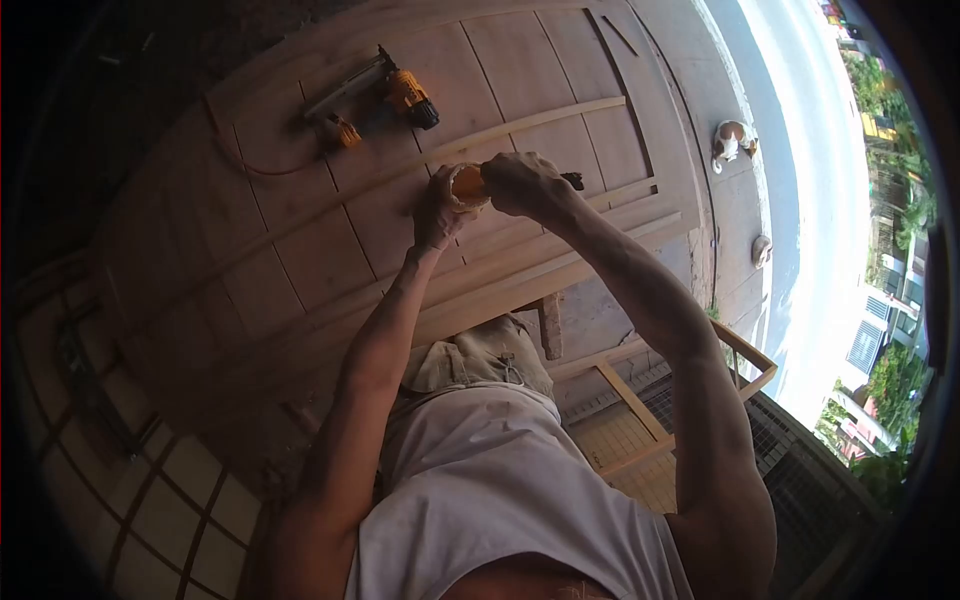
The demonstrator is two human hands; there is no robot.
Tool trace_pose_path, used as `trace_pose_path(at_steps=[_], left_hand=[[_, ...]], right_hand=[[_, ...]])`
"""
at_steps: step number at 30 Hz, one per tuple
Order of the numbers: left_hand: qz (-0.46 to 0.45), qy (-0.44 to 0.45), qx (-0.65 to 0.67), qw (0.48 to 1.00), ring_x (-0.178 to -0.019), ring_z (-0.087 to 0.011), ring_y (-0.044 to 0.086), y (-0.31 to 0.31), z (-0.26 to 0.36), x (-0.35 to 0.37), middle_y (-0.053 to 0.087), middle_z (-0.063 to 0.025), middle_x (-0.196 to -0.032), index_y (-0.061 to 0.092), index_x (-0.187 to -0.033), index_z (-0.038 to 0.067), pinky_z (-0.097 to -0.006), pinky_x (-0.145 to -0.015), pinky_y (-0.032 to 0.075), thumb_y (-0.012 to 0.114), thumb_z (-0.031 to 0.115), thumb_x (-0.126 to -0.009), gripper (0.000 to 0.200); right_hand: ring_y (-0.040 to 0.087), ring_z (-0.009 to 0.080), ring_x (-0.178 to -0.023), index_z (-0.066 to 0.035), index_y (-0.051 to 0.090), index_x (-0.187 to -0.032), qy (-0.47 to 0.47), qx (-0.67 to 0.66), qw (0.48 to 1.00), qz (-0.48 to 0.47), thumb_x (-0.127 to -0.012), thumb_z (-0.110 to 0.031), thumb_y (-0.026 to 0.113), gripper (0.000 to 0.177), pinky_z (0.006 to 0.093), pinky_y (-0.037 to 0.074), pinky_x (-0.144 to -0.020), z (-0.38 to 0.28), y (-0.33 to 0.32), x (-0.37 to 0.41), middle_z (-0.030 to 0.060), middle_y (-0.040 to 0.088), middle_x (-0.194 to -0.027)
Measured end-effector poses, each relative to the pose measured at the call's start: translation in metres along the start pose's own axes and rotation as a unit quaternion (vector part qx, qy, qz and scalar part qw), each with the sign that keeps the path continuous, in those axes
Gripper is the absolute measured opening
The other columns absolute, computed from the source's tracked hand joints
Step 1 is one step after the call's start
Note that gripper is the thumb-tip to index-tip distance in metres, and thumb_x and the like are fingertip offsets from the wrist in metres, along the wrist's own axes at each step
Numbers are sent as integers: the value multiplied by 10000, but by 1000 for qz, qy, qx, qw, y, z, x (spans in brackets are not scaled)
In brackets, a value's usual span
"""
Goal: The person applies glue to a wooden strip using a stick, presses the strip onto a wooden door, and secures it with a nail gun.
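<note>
My left hand [438, 212] is wrapped around a small round tub [468, 184], whose inside looks orange and whose pale rim looks crusted. The tub is tilted with its mouth toward my right hand [522, 183]. That hand is closed at the tub's mouth, around a tool with a dark end [572, 181] sticking out on the right; the rest of it is hidden in my fist. Both hands are above a large wooden panel [400, 150] marked by dark seams. Beneath them, a long pale wood strip [520, 122] runs across the panel.
An orange and black nail gun [405, 95] lies on the panel's far side, with a red hose [235, 160] beside it. More strips [560, 250] line the near edge. A wooden frame [635, 400] stands low right. Beyond, a brown and white dog [735, 138] rests by the road.
</note>
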State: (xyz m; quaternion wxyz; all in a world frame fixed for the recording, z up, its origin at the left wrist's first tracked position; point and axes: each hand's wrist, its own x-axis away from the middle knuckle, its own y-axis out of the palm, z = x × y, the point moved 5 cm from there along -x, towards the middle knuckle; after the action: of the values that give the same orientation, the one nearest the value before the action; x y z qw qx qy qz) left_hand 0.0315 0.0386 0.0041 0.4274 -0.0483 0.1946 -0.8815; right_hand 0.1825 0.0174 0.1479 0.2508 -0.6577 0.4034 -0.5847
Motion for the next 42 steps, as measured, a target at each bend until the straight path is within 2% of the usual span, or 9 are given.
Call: trace_pose_path(at_steps=[8, 11, 14, 19, 23, 29, 35, 37, 42], left_hand=[[-7, -8, 0, 1000, -1207, -331, 712, 10, -6, 5, 709, -108, -1299, 632, -1360, 110, -432, -1034, 593, 957, 198, -725, 719], [15, -33, -20, 999, -1124, -332, 745, 1, 8, 4, 738, -89, -1209, 667, -1321, 138, -425, -977, 622, 945, 212, -727, 660], [28, 12, -10, 999, -1108, -341, 750, 0, 9, 5, 743, -104, -1199, 677, -1304, 123, -428, -963, 628, 941, 238, -736, 636], [34, 45, -109, 992, -1242, -392, 677, 6, 3, 19, 692, -171, -1323, 618, -1403, 66, -486, -1073, 561, 963, 316, -747, 783], [66, 90, -170, 979, -1476, -448, 516, -23, -13, 63, 549, -259, -1571, 462, -1601, 25, -555, -1223, 445, 958, 375, -799, 1005], [1, -66, -284, 957, -1197, -391, 686, -107, 0, 233, 735, -164, -1245, 731, -1311, 70, -496, -1030, 551, 817, 263, -971, 401], [-41, -78, -310, 947, -1174, -415, 693, -112, -14, 386, 725, -178, -1208, 736, -1237, 43, -493, -1004, 555, 791, 198, -972, 312], [-51, -60, -306, 949, -1175, -401, 696, -93, 0, 383, 725, -167, -1215, 737, -1233, 44, -487, -1009, 558, 790, 172, -966, 300], [-88, 19, -273, 958, -1206, -369, 696, -33, 39, 331, 721, -143, -1265, 734, -1243, 60, -494, -1041, 555, 785, 156, -961, 303]], right_hand=[[796, 391, -915, -115, 836, -1165, 139, -125, 982, -31, -967, -145, 642, 279, 532, 601, -816, 40, 0, 68, 184, 800, -951], [793, 357, -815, -86, 845, -1136, 158, -239, 956, 66, -1017, -273, 668, 283, 478, 596, -699, 52, 24, 101, 206, 768, -849], [750, 237, -703, -94, 838, -1221, 269, -356, 895, 1, -1032, -479, 708, 447, 417, 567, -621, 47, 48, 140, 138, 693, -732], [601, 127, -603, -45, 769, -1353, 237, -559, 794, 29, -997, -707, 703, 755, 340, 489, -530, 30, 154, 161, 24, 598, -763], [463, 57, -559, -29, 733, -1379, 265, -643, 715, 72, -1047, -619, 703, 678, 268, 380, -472, 3, 179, 161, -46, 454, -725], [462, 42, -582, -57, 792, -1261, 100, -814, 560, 120, -1062, -521, 746, 507, 262, 360, -499, -5, 212, 162, -69, 494, -695], [547, 40, -601, -49, 769, -1080, 33, -751, 611, 248, -1074, -462, 751, 413, 239, 421, -535, 20, 222, 273, -34, 631, -758], [583, 44, -620, -37, 751, -1080, 43, -782, 564, 262, -1086, -415, 743, 378, 235, 452, -549, 39, 245, 305, -6, 700, -817], [577, 37, -604, -11, 671, -1438, 145, -773, 522, 330, -1116, -342, 705, 463, 252, 445, -499, 113, 293, 386, 26, 735, -840]])
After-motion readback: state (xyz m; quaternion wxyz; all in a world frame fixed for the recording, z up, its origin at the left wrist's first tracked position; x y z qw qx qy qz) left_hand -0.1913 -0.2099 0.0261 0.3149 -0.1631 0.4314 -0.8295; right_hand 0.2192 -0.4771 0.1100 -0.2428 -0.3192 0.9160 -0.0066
